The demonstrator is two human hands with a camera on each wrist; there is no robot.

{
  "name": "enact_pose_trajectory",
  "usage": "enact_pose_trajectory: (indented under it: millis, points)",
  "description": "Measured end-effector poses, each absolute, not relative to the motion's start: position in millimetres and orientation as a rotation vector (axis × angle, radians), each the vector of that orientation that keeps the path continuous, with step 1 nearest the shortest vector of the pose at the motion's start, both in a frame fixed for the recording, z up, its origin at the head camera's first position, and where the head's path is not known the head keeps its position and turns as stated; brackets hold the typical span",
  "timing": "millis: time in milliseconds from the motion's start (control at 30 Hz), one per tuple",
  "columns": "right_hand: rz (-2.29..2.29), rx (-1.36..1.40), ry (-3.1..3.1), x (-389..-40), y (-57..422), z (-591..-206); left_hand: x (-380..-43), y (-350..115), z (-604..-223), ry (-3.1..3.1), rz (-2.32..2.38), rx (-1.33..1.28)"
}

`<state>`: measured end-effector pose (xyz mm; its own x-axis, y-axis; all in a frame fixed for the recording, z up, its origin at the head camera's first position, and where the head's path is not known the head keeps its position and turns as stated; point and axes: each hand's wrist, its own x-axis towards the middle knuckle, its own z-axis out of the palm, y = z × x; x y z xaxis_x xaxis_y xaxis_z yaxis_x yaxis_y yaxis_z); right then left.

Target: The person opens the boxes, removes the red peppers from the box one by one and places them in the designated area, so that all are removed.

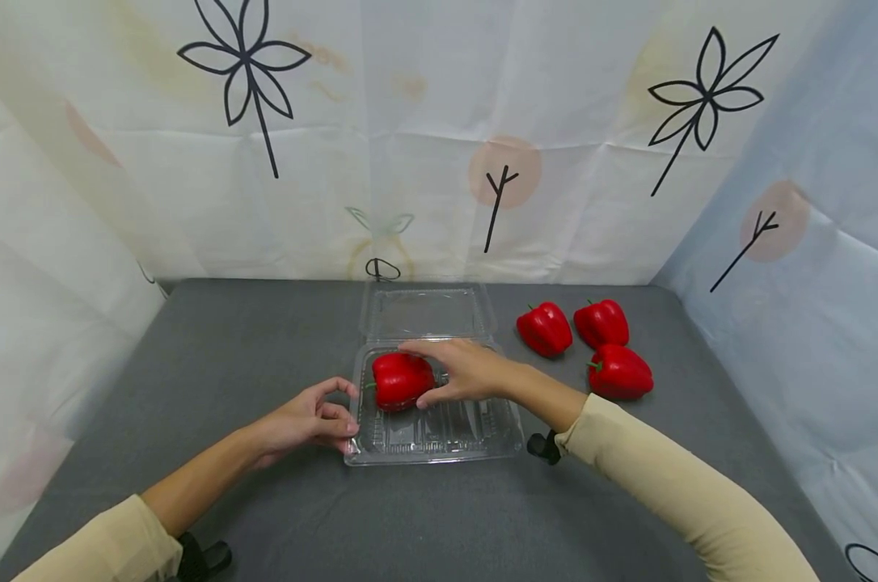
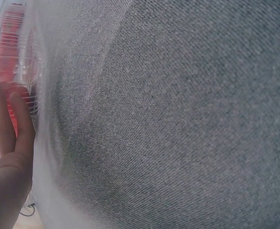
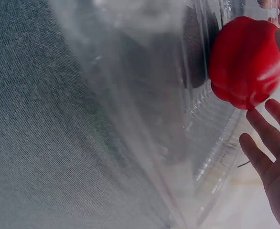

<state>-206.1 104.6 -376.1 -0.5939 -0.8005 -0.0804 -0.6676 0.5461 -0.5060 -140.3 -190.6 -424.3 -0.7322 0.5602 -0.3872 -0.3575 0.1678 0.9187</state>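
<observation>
A glossy red bell pepper (image 1: 401, 381) lies on its side in the left part of a clear plastic clamshell container (image 1: 439, 459), its green stem pointing left. My right hand (image 1: 471, 370) reaches in from the right, thumb and fingers spread around the pepper's right side. In the right wrist view the fingertips (image 3: 253, 114) are right by the pepper (image 3: 245, 62), the fingers loosely extended. At the container's left edge, my left hand (image 1: 308, 422) holds the rim near the front corner with bent fingers. The left wrist view shows two fingers (image 2: 21, 119) along the container's side wall.
The container's lid (image 1: 432, 314) lies folded open toward the back. To the right sit three more red bell peppers (image 1: 545, 330), two of them close together. A grey cloth (image 1: 264, 339) covers the table, and patterned white curtains (image 1: 410, 178) hang around it.
</observation>
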Motion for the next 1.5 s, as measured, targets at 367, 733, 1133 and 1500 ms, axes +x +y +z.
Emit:
enact_pose_trajectory:
  millis: [367,733,1133,1500]
  points:
    - [-0.627,-1.267,2.483,-207,93,-383,-140,-191,-425,1.731,1.654,0.176]
    - [-0.555,-1.263,2.496,-204,89,-379,-139,-190,-421,1.724,1.674,0.208]
    - [-0.562,-1.222,2.475,-202,98,-371,-139,-190,-421,1.726,1.660,0.185]
    - [-0.591,-1.226,2.483,-196,114,-365,-140,-188,-422,1.737,1.666,0.192]
